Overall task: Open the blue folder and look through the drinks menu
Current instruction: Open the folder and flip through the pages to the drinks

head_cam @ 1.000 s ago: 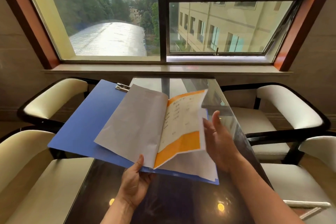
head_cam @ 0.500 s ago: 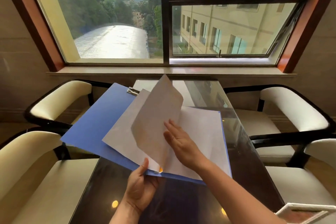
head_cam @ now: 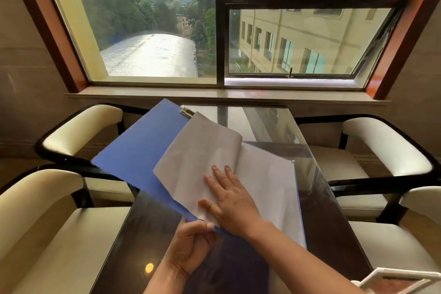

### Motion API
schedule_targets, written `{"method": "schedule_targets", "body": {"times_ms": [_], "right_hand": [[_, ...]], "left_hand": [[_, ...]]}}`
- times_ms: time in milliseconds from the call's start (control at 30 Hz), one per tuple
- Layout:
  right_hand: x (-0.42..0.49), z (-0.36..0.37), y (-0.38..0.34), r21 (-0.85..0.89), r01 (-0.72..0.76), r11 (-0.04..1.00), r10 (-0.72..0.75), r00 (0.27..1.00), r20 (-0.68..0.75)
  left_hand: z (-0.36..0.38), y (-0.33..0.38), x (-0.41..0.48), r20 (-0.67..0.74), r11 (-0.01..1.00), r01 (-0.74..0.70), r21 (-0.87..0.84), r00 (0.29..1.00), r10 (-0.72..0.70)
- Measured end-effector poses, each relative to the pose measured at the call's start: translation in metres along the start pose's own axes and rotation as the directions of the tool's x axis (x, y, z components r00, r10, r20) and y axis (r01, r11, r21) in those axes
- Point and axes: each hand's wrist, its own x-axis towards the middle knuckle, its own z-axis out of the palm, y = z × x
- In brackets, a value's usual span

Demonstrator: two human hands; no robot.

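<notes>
Head view: right hand [head_cam: 232, 200], fingers spread, is flattening a turned page [head_cam: 200, 157]; left hand [head_cam: 191, 243] is pinching the folder [head_cam: 136, 155] at the tabletop's near edge; next, lifting another sheet.

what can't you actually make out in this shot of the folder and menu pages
Head view only:
- Menu pages: blank sides face the camera; no print readable.
- Turned page: the part under the right hand is hidden.
- Left hand: fingers under the blue folder are hidden by it.
- Metal clip: too small for detail.
- White-framed object: cut by the bottom edge.
</notes>
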Motion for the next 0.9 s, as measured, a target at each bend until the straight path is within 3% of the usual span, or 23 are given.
{"method": "schedule_targets", "body": {"times_ms": [300, 467, 667, 900], "right_hand": [[-0.006, -0.008, -0.001, -0.056, 0.072, 0.996, -0.074, 0.996, -0.048], [-0.012, -0.018, 0.002, 0.143, 0.077, 0.987, -0.051, 0.983, -0.175], [-0.050, -0.028, 0.032, 0.164, -0.166, 0.972, 0.207, 0.938, -0.279], [-0.086, -0.026, 0.038, -0.030, -0.391, 0.920, 0.382, 0.910, -0.162]], "left_hand": [[0.021, -0.010, 0.002, -0.214, 0.993, -0.118, -0.028, 0.971, 0.109], [0.018, -0.005, 0.005, -0.252, 0.994, -0.085, -0.074, 0.966, 0.064], [0.006, 0.009, 0.006, -0.279, 0.991, -0.118, -0.068, 0.956, 0.095], [0.007, 0.015, 0.018, -0.306, 0.989, -0.115, -0.098, 0.949, 0.081]]}}
